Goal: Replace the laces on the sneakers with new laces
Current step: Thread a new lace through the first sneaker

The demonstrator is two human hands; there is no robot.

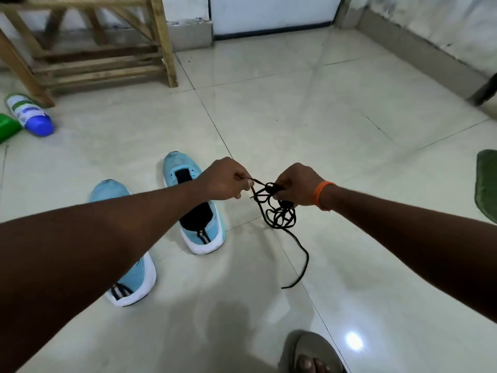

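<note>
Two light-blue sneakers with white soles stand on the tiled floor, toes pointing away from me. The right sneaker [200, 230] has a black tongue and no laces in view; the left sneaker [134, 281] is mostly hidden under my left forearm. Between my hands hangs a tangled black lace [281, 215], its loose end trailing down to the floor. My left hand [224, 180] pinches one strand of it above the right sneaker. My right hand [294, 185], with an orange band at the wrist, grips the bunched part of the lace.
A wooden rack [99, 49] stands at the back left. A white bottle with a blue cap [29, 114] lies beside a green object [6, 127]. A green mat [488, 184] shows at the right edge. My sandalled foot [312, 356] is at the bottom.
</note>
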